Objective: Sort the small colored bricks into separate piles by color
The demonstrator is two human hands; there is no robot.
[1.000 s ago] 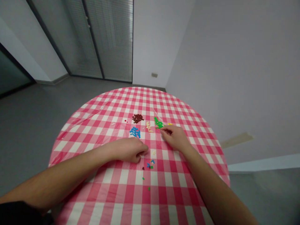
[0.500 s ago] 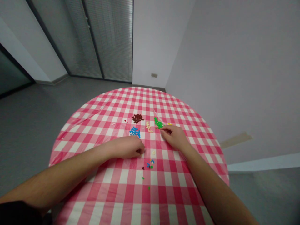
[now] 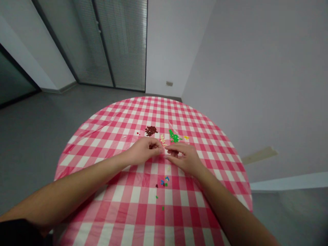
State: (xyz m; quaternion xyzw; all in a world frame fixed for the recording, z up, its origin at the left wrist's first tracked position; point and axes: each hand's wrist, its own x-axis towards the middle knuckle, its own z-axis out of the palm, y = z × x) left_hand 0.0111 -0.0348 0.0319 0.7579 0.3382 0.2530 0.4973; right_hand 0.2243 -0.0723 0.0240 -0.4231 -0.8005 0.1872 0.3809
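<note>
My left hand (image 3: 145, 150) and my right hand (image 3: 183, 158) sit near the middle of a round table with a pink-and-white gingham cloth (image 3: 123, 205). Their curled fingertips almost meet; any small piece between them is too small to tell. The left hand covers the spot where blue bricks lay. Beyond the hands lie dark red bricks (image 3: 151, 131), cream bricks (image 3: 162, 139), green bricks (image 3: 174, 137) and yellow bricks (image 3: 186, 137). Below my hands is a small mixed scatter (image 3: 164, 181).
A glass door with slatted blinds (image 3: 120, 44) stands beyond the table, beside a pale wall (image 3: 243, 68). Grey floor (image 3: 33, 136) surrounds the table. A dark sleeve (image 3: 17, 232) shows at the bottom left.
My left hand has moved up and right, over the blue bricks' spot, hiding them. My right hand has moved left towards it, bringing the fingertips nearly together.
</note>
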